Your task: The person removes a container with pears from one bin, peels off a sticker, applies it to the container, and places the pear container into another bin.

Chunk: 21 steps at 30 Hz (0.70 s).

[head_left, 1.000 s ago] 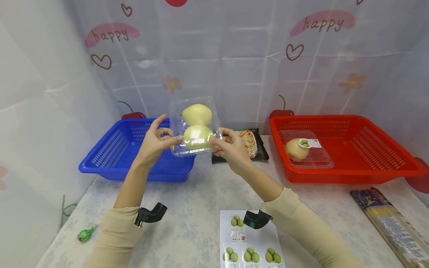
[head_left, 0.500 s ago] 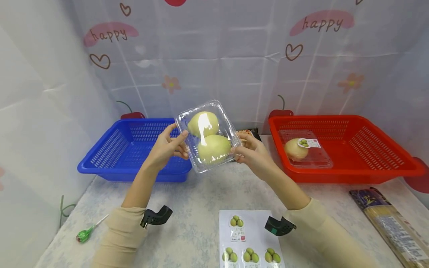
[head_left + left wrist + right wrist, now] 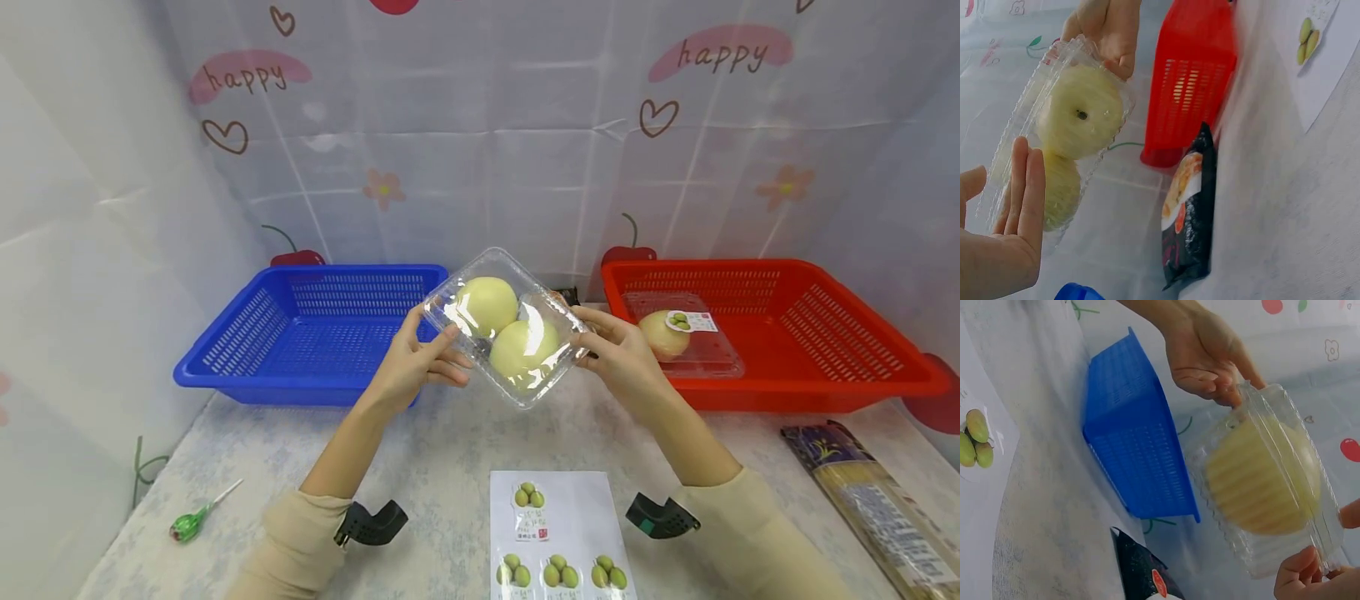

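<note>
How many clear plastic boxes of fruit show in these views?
2. One held box is between the left hand and right hand; the second box lies in the red basket, toward its left end. No others show, though some could be hidden.

A curtained booth [image 3: 75, 192] — printed sheets [image 3: 480, 100] surround a mottled tabletop [image 3: 442, 458] on three sides.
</note>
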{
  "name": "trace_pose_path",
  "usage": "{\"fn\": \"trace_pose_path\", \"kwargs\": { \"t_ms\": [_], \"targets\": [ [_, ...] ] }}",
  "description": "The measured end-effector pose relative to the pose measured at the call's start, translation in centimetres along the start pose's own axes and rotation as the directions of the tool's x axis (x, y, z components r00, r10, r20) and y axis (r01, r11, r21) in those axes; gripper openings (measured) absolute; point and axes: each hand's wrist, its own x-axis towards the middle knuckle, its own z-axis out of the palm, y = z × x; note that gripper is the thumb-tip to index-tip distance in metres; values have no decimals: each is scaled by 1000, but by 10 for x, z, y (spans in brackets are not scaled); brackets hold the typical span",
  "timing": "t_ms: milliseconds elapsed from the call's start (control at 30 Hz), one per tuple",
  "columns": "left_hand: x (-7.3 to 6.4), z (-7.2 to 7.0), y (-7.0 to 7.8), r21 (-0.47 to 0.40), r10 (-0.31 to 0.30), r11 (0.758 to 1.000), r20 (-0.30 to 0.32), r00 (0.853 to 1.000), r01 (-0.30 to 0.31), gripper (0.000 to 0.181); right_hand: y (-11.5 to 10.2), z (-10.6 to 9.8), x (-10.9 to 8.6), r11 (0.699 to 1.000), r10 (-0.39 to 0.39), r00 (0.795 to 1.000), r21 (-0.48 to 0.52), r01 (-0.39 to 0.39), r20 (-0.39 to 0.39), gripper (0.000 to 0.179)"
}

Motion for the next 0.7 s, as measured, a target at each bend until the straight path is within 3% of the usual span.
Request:
{"fn": "trace_pose_path", "kwargs": {
  "t_ms": [133, 233, 400, 533, 700],
  "targets": [
    [-4, 8, -12, 19, -17, 1000, 8, 1000, 16, 59, -1, -7, -3, 999, 27, 992, -22, -30, -127, 53],
    [-7, 12, -19, 27, -51, 998, 28, 998, 50, 56, 0, -12, -5, 993, 45, 979, -98, -65, -197, 56],
    [-13, 22, -31, 8, -115, 993, 60, 992, 115, 54, 5, -20, -6, 954, 6, 979, -293, -68, -204, 55],
    [-16, 31, -41, 26, -186, 982, 63, 981, 185, 52, 9, -25, -3, 884, -72, 982, -467, -18, -174, 49],
    [-19, 35, -51, 72, -234, 970, 31, 972, 231, 49, 18, -23, 5, 741, -209, 972, -666, 86, -107, 37]
  ]
}}
